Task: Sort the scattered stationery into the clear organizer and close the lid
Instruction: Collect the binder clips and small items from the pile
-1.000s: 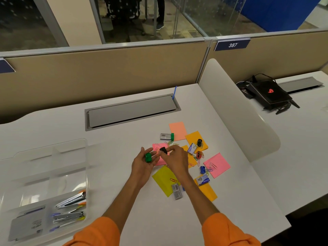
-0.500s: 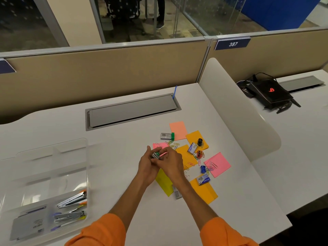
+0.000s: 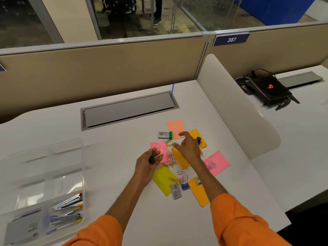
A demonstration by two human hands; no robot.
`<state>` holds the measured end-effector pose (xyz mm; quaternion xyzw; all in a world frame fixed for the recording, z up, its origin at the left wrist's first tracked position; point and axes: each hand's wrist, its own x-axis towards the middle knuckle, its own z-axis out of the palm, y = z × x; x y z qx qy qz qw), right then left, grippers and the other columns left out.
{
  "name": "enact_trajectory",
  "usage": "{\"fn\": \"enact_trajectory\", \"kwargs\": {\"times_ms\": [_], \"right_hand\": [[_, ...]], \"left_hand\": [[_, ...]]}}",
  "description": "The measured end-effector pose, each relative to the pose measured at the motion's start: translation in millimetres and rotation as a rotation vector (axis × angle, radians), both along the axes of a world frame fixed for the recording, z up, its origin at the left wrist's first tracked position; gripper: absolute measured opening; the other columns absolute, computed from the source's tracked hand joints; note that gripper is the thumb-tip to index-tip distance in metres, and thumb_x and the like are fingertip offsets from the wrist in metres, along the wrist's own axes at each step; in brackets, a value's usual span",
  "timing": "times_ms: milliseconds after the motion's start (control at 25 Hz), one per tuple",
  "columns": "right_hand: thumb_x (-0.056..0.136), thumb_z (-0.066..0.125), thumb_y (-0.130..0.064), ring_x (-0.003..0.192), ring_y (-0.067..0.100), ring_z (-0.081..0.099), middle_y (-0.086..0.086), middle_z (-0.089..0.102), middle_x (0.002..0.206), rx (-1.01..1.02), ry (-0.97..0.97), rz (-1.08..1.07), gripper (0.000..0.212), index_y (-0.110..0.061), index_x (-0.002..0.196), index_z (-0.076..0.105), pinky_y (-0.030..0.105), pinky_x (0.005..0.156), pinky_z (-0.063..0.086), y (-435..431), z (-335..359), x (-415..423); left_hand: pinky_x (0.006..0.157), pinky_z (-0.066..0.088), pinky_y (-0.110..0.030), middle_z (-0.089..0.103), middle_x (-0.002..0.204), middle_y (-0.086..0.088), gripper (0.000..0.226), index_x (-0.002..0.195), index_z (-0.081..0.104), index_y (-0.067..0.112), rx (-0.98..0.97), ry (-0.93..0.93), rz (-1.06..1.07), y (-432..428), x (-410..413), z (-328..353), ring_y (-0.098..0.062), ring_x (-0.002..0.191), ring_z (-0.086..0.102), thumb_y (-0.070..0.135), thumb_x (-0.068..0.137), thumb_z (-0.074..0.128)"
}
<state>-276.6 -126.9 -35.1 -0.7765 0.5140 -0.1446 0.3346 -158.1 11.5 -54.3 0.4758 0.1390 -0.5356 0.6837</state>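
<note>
My left hand (image 3: 148, 161) cups a green and a black binder clip (image 3: 152, 158) in its palm, fingers loosely curled round them. My right hand (image 3: 188, 147) hovers open over the pile, fingers spread above an orange note (image 3: 198, 137) near a black binder clip (image 3: 198, 139). Coloured sticky notes, several paper clips (image 3: 171, 157), staple boxes (image 3: 175, 190) and a blue binder clip (image 3: 185, 186) lie scattered on the white desk (image 3: 124, 148). The clear organizer (image 3: 42, 183) stands at the left with its lid up, holding staplers (image 3: 68, 203).
A grey cable hatch (image 3: 127, 110) is set into the desk behind the pile. A white curved divider (image 3: 236, 112) borders the right side. Beyond it a black device with cables (image 3: 269, 89) sits on the neighbouring desk. A beige partition runs along the back.
My hands have come apart. The right hand passed the black clip into the left palm and has moved up and right over the pile, empty.
</note>
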Motion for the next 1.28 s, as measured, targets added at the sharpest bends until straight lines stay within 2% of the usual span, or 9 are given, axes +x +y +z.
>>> {"fn": "enact_trajectory", "kwargs": {"times_ms": [240, 360, 480, 600, 720, 920, 1040, 1160, 1280], "right_hand": [[0.076, 0.080, -0.031, 0.076, 0.018, 0.058, 0.002, 0.060, 0.077, 0.050, 0.123, 0.218, 0.065, -0.024, 0.132, 0.049, 0.032, 0.068, 0.050, -35, -16, 19], [0.076, 0.078, -0.030, 0.082, 0.021, 0.063, 0.009, 0.070, 0.094, 0.066, 0.123, 0.252, 0.060, -0.024, 0.130, 0.052, 0.034, 0.071, 0.053, -45, -20, 25], [0.078, 0.077, -0.028, 0.077, 0.018, 0.062, 0.010, 0.072, 0.102, 0.070, 0.131, 0.273, 0.049, -0.021, 0.122, 0.058, 0.031, 0.066, 0.051, -47, -25, 28], [0.079, 0.076, -0.027, 0.071, 0.015, 0.058, 0.008, 0.072, 0.098, 0.065, 0.122, 0.255, 0.041, -0.021, 0.116, 0.060, 0.025, 0.058, 0.045, -47, -27, 27], [0.077, 0.078, -0.028, 0.065, 0.014, 0.055, 0.004, 0.066, 0.076, 0.067, 0.072, 0.215, 0.040, -0.024, 0.112, 0.060, 0.026, 0.053, 0.041, -40, -16, 23], [0.069, 0.082, -0.026, 0.058, 0.010, 0.051, -0.003, 0.056, 0.062, 0.107, -0.023, 0.327, 0.040, -0.026, 0.105, 0.064, 0.031, 0.055, 0.042, -1, 12, 20], [0.066, 0.080, -0.027, 0.067, 0.007, 0.058, -0.013, 0.057, 0.063, 0.127, 0.012, 0.407, 0.039, -0.030, 0.102, 0.065, 0.028, 0.062, 0.047, 22, 24, 24], [0.067, 0.078, -0.036, 0.083, 0.007, 0.062, -0.014, 0.069, 0.091, 0.080, 0.060, 0.472, 0.042, -0.034, 0.106, 0.064, 0.032, 0.071, 0.055, 41, 27, 30], [0.066, 0.078, -0.035, 0.094, 0.012, 0.061, -0.010, 0.069, 0.104, 0.049, 0.087, 0.507, 0.047, -0.032, 0.111, 0.062, 0.036, 0.076, 0.055, 50, 24, 35]], "left_hand": [[0.066, 0.060, -0.032, 0.069, 0.101, -0.022, 0.025, 0.108, 0.063, -0.005, 0.000, -0.007, 0.007, -2, 8, -6, -0.032, 0.090, 0.069, 0.015, 0.100, 0.049], [0.065, 0.060, -0.032, 0.070, 0.099, -0.023, 0.025, 0.107, 0.063, -0.005, -0.010, 0.003, 0.019, -4, 15, -8, -0.032, 0.086, 0.071, 0.014, 0.100, 0.049], [0.067, 0.061, -0.033, 0.069, 0.100, -0.023, 0.026, 0.105, 0.063, -0.006, -0.030, 0.029, 0.029, -7, 17, -11, -0.032, 0.086, 0.070, 0.015, 0.100, 0.048], [0.071, 0.061, -0.036, 0.069, 0.099, -0.024, 0.034, 0.104, 0.063, -0.007, -0.051, 0.058, 0.038, -10, 16, -13, -0.035, 0.093, 0.068, 0.023, 0.101, 0.048], [0.078, 0.061, -0.038, 0.068, 0.105, -0.025, 0.045, 0.107, 0.063, -0.007, -0.054, 0.075, 0.038, -14, 14, -14, -0.038, 0.099, 0.066, 0.034, 0.101, 0.046], [0.090, 0.053, -0.046, 0.066, 0.111, -0.024, 0.068, 0.119, 0.060, -0.006, -0.040, 0.139, -0.018, -21, 8, -14, -0.033, 0.096, 0.064, 0.055, 0.098, 0.038], [0.099, 0.047, -0.047, 0.068, 0.113, -0.021, 0.071, 0.122, 0.060, -0.002, -0.050, 0.153, -0.056, -20, 2, -10, -0.032, 0.101, 0.064, 0.059, 0.097, 0.035], [0.083, 0.057, -0.038, 0.069, 0.099, -0.017, 0.065, 0.115, 0.061, 0.000, -0.070, 0.188, -0.027, -18, -2, 3, -0.026, 0.095, 0.067, 0.057, 0.098, 0.036], [0.067, 0.060, -0.032, 0.067, 0.095, -0.014, 0.056, 0.112, 0.061, 0.003, -0.044, 0.199, 0.007, -19, -2, 8, -0.024, 0.089, 0.067, 0.054, 0.096, 0.045]]}}
